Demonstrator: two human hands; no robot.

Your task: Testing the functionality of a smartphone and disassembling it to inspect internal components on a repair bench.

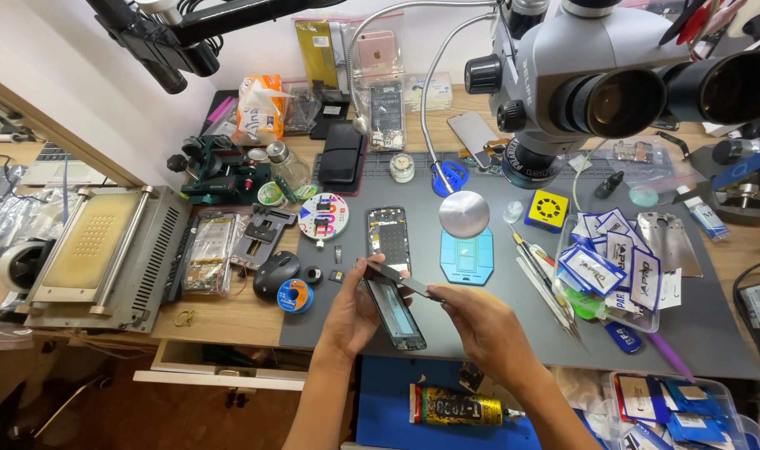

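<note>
Both hands, left (355, 308) and right (478, 327), grip a thin dark rectangular phone panel (401, 282) above a black phone frame (396, 315) on the grey worktop (713, 325). At 12 o'clock lies an opened black phone chassis (388, 237); beyond it, a grey microscope (563, 75).

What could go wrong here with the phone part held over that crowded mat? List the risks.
1. The thin dark panel is pinched only at its ends by the left hand and right hand; it might flex or crack.
2. It hangs above the phone frame; a slip could knock the two together.
3. Tiny parts lie loose on the grey mat beside the left hand and could be brushed away.
</note>
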